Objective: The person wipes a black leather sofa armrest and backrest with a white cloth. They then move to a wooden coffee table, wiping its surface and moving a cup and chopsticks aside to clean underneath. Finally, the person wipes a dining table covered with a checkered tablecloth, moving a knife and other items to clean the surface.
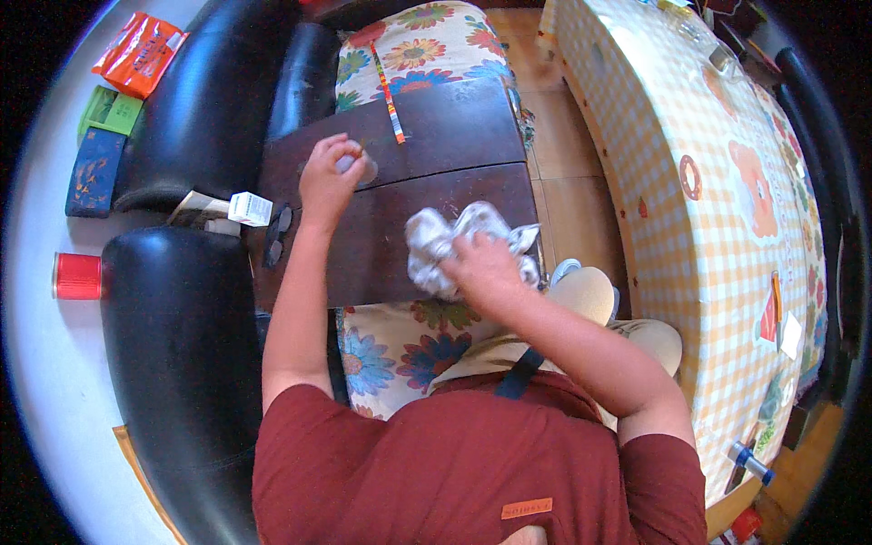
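Note:
My left hand (328, 178) is raised over the dark wooden tabletop (436, 129). Its fingers curl around a small, translucent round object (368, 170), blurred and partly covered by the hand, so its exact kind is unclear. My right hand (485, 267) presses on a crumpled white cloth with grey markings (430, 238), near the right edge of the tabletop. Slight blur covers the hand and cloth. Beside my left forearm lie dark-framed glasses (276, 238), with a small white box (251, 209) bearing print just left of them.
A narrow, colourful strip (387, 95) crosses the tabletop's far edge onto a floral seat cover (409, 51). Black sofa cushions (177, 354) flank the left. At right stands a table with a checked cloth (671, 225). A red can (77, 276) and an orange packet (139, 58) sit far left.

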The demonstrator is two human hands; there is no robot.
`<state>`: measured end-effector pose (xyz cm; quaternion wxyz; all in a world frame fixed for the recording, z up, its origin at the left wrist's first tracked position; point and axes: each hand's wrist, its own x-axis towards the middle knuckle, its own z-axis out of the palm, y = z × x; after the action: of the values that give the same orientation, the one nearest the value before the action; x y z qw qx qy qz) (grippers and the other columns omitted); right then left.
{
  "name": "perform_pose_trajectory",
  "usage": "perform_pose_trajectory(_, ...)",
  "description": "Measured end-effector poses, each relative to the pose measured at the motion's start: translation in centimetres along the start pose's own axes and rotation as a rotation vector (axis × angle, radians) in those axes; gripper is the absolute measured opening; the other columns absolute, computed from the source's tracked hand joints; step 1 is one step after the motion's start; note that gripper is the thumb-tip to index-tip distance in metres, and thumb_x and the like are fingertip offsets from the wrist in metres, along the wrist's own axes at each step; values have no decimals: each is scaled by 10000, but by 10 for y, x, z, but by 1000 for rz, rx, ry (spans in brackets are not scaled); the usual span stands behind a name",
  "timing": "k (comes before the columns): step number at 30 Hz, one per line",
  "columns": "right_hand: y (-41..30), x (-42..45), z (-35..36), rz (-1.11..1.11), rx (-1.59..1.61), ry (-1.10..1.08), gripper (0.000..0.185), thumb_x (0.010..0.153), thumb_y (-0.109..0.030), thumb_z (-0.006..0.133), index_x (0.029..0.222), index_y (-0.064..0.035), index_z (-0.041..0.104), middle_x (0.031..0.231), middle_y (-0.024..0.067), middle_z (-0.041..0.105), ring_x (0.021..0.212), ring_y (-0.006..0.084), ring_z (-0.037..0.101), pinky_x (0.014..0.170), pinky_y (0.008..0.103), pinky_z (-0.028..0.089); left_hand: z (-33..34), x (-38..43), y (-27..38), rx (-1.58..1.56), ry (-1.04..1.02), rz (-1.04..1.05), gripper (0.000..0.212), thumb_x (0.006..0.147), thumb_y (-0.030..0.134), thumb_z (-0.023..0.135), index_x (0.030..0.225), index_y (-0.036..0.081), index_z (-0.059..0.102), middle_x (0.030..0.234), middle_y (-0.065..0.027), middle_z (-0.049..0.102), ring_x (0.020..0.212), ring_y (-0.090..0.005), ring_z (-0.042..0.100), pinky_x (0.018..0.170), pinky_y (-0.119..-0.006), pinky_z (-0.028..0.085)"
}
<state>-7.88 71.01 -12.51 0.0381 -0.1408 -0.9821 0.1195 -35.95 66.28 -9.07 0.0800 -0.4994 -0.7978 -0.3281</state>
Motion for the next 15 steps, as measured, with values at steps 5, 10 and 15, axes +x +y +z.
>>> perform_pose_trajectory(5,-2,7,-3,-59,61,-28,277,743,-144,657,1015,-178,699,1032,100,600,1002,310,588,801,433,517,-13,-35,-3,-49,-24,-103,151,759,198,746,840,84,690,1155,-112,653,1056,-290,632,898,-378,501)
perform_pose_trajectory(10,32,29,-15,151,43,65,252,744,-147,645,985,-172,713,1018,97,619,975,322,590,792,442,524,-16,-26,-24,-154,-28,-160,186,760,186,727,878,48,688,1123,-133,668,1012,-288,653,893,-365,503)
perform_pose_trajectory(15,7,10,-6,58,-13,-21,255,781,-133,615,1021,-173,693,1061,99,584,1012,314,575,793,459,498,3,-20,20,-259,-57,-81,153,745,152,734,855,55,690,1111,-123,669,1021,-277,651,885,-348,507)
